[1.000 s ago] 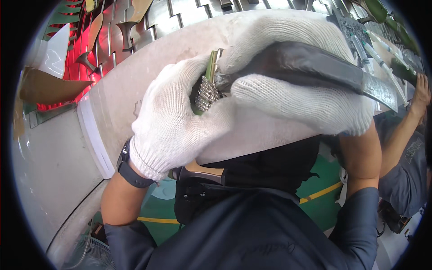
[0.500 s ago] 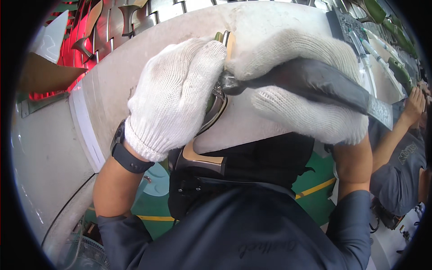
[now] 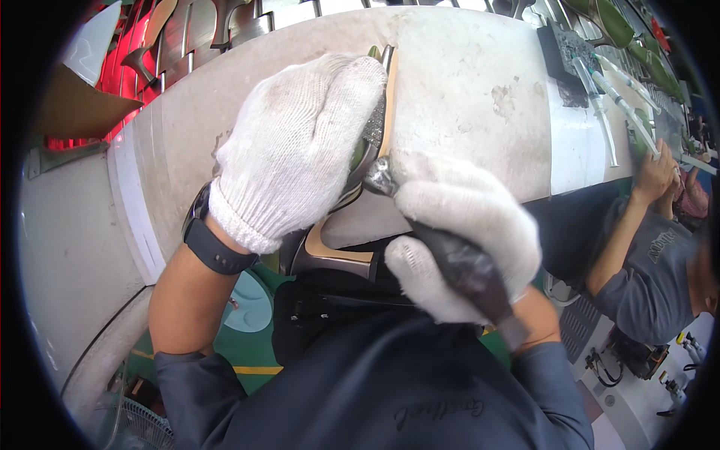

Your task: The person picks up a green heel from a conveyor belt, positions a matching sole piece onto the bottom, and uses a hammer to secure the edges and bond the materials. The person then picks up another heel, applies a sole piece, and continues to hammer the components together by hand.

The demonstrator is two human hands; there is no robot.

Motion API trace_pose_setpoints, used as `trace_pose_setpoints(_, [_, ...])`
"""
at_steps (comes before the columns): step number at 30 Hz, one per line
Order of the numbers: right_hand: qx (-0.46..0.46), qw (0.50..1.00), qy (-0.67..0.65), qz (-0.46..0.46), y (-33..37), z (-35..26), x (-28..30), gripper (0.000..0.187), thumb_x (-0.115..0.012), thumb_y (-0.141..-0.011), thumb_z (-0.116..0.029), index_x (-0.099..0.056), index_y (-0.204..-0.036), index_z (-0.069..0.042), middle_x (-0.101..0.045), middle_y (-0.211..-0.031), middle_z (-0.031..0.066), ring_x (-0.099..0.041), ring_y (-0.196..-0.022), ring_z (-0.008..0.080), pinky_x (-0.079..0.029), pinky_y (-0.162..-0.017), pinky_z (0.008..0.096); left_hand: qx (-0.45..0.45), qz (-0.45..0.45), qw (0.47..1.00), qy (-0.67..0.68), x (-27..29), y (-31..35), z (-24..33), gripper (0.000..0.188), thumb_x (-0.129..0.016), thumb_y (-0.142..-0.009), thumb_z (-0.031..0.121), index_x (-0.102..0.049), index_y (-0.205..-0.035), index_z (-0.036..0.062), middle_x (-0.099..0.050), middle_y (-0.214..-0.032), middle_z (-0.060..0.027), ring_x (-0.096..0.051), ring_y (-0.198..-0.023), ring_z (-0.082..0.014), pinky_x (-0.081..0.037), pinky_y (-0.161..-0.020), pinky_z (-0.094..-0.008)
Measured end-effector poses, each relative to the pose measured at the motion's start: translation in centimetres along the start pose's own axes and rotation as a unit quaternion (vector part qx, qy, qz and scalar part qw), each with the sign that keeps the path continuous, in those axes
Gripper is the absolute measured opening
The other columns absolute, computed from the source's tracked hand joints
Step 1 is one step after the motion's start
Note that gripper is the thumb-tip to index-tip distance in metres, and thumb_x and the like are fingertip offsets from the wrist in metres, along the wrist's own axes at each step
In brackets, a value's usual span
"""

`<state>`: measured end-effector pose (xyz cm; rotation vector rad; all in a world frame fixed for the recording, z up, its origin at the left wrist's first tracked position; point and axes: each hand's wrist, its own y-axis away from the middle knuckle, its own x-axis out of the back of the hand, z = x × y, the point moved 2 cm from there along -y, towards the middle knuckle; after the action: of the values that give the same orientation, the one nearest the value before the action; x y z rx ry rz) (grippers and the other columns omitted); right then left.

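Note:
My left hand [image 3: 300, 146], in a white knit glove, is closed around a high-heeled shoe [image 3: 375, 126] on its side. The shoe has a tan sole, a glittery upper and a green last inside; its heel end points towards me, and the glove hides much of the upper. My right hand [image 3: 469, 232], gloved too, is wrapped around a tool [image 3: 457, 262] with a black, tape-like handle. The tool's shiny, lumpy head [image 3: 380, 176] is against or close beside the sole's edge near the arch; which one I cannot tell. Its flat tail end sticks out by my right wrist.
A pale worn worktop [image 3: 465, 75] lies under the shoe. Along its far side runs a metal-slat conveyor [image 3: 247, 26] carrying shoes. Several syringes [image 3: 600, 112] and a dark grey block [image 3: 566, 60] lie at the right, where a co-worker's forearm [image 3: 619, 240] reaches in.
My right hand has swung down towards me, and the tool's head has shifted slightly down along the shoe. My left hand stays nearly in place. Shoes on the conveyor have shifted.

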<state>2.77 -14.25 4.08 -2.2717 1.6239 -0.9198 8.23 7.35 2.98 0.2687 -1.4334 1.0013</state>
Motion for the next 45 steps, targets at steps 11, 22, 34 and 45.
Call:
trace_pose_setpoints(11, [-0.035,0.998,0.006,0.045,1.5,-2.5,-5.9,0.043,-0.092,-0.076,-0.009,-0.075,-0.116,-0.006,-0.078,-0.116,0.0179,-0.077,-0.105,0.0403,-0.063,-0.094,0.0470,-0.022,0.068,0.997,0.030,-0.8,-0.1,-1.3,0.050,-0.071,-0.089,0.011,-0.068,-0.137,-0.0011,-0.075,-0.115,-0.0229,-0.073,-0.104,-0.0410,-0.059,-0.095,-0.0494])
trace_pose_setpoints(22, [0.028,0.999,0.043,-0.012,1.7,-1.8,-4.4,0.048,-0.093,-0.077,-0.009,-0.074,-0.119,0.001,-0.078,-0.116,0.0237,-0.078,-0.106,0.0427,-0.063,-0.093,0.0469,0.116,0.021,0.959,0.256,0.9,4.3,-1.7,0.031,-0.059,-0.107,0.014,-0.074,-0.125,-0.0059,-0.074,-0.117,-0.0228,-0.070,-0.108,-0.0386,-0.053,-0.101,-0.0445])
trace_pose_setpoints(34, [-0.107,0.986,-0.010,-0.128,1.1,-1.9,-3.5,0.044,-0.092,-0.075,-0.005,-0.075,-0.115,-0.001,-0.078,-0.113,0.0194,-0.079,-0.101,0.0380,-0.065,-0.089,0.0431,0.141,0.040,0.952,0.270,0.4,4.1,-1.5,0.026,-0.064,-0.102,0.010,-0.075,-0.118,-0.0072,-0.074,-0.105,-0.0216,-0.069,-0.097,-0.0422,-0.054,-0.089,-0.0478])
trace_pose_setpoints(45, [-0.003,0.999,0.034,-0.014,2.1,-2.0,-5.1,0.043,-0.091,-0.076,-0.004,-0.074,-0.115,-0.002,-0.078,-0.114,0.0189,-0.079,-0.101,0.0382,-0.065,-0.089,0.0431,0.162,0.044,0.947,0.275,0.3,4.2,-1.2,0.028,-0.060,-0.107,0.014,-0.075,-0.120,-0.0062,-0.076,-0.109,-0.0228,-0.072,-0.102,-0.0396,-0.055,-0.094,-0.0448])
